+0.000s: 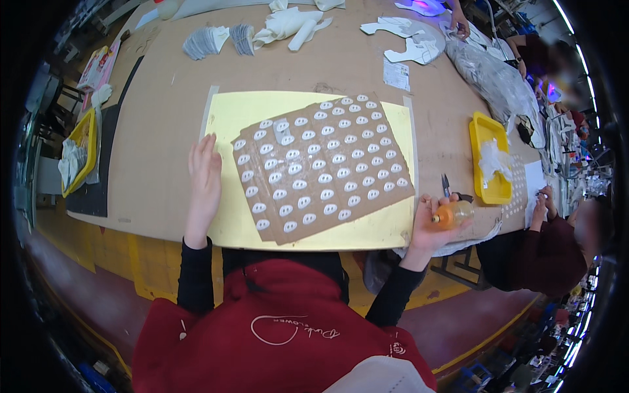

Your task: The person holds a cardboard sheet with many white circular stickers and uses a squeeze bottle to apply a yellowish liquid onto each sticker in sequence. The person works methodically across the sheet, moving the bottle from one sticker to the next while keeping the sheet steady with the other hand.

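My left hand (205, 167) lies beside the left edge of a brown cardboard sheet (318, 207), its fingers stretched out and holding nothing. Rows of small white oval pieces (290, 226), each with two dark marks like a snout, cover the cardboard. It lies at a slant on a pale yellow sheet (386, 229) taped to the table. In my right hand (424, 226), right of the cardboard, is a small clear bottle (453, 215) with orange liquid, tilted on its side. Just beyond that hand lies a dark pen-like tool (445, 185).
A yellow tray (477, 141) with clear plastic stands at the right, another yellow basket (90, 171) at the far left. White fabric pieces (285, 26) and grey stacks (203, 44) lie at the back. A co-worker (550, 252) sits at the right; another person's hand (460, 26) shows at the back right.
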